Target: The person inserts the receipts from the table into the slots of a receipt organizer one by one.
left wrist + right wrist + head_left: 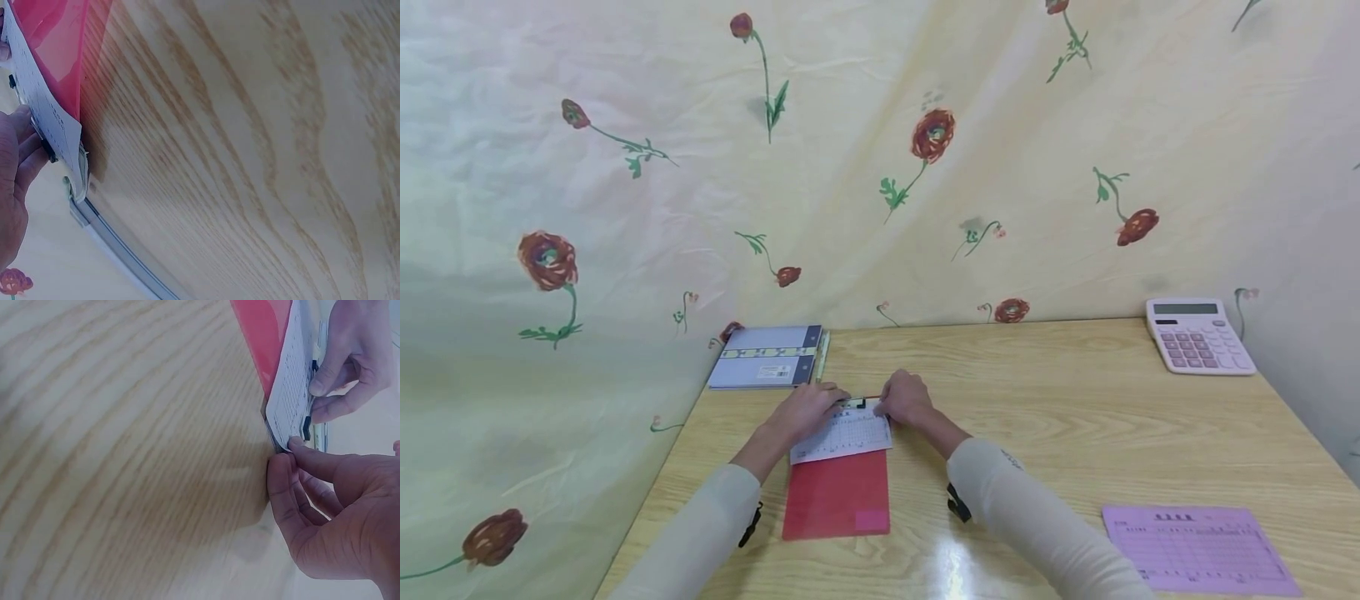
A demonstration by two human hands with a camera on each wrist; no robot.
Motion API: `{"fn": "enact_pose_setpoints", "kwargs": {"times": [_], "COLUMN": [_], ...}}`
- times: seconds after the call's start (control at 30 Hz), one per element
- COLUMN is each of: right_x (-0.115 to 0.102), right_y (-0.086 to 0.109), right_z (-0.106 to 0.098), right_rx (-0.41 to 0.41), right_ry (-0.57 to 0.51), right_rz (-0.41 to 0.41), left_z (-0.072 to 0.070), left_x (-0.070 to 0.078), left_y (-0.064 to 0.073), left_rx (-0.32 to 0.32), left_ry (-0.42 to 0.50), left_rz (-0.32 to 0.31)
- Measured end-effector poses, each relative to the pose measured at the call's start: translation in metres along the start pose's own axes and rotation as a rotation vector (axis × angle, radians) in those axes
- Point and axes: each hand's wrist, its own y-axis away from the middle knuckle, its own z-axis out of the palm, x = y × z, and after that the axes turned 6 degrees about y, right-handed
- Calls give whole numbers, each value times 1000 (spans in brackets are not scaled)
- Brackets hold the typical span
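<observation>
A red clip folder point(835, 493) lies on the wooden table, left of centre. Over its upper part is a white printed form point(842, 440), whose near edge lifts off the red surface in the wrist views. At the folder's far edge is a metal clip with black ends point(307, 428). My left hand point(805, 410) holds the clip, thumb and fingertips on it. At the far right corner, my right hand point(908, 397) pinches the form's corner between thumb and index finger point(282, 472); whether the folder's edge is pinched too, I cannot tell.
A blue-grey notebook point(760, 358) lies at the back left, with a slim pen-like item point(823, 354) along its right side. A white calculator point(1198, 337) sits at the back right. A purple printed form point(1198, 546) lies near the front right. A flowered curtain point(850, 167) hangs behind the table.
</observation>
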Motion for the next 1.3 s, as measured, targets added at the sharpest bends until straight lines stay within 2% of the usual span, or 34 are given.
{"fn": "enact_pose_setpoints", "kwargs": {"times": [0.23, 0.6, 0.83, 1.1, 1.3], "right_x": [1, -2, -3, -3, -2], "right_y": [-9, -17, -20, -21, -22], "right_z": [-2, -3, -5, -3, -3], "right_rx": [-48, -100, -116, -118, -110], "right_ry": [30, 46, 64, 26, 15], "right_rz": [40, 95, 85, 134, 137], "left_z": [2, 1, 0, 0, 1], "left_x": [0, 0, 2, 1, 1], "left_y": [-1, 1, 1, 1, 0], "left_rx": [8, 6, -3, 3, 4], "left_ry": [-7, 26, 15, 3, 12], "left_rz": [22, -3, -16, -14, -18]}}
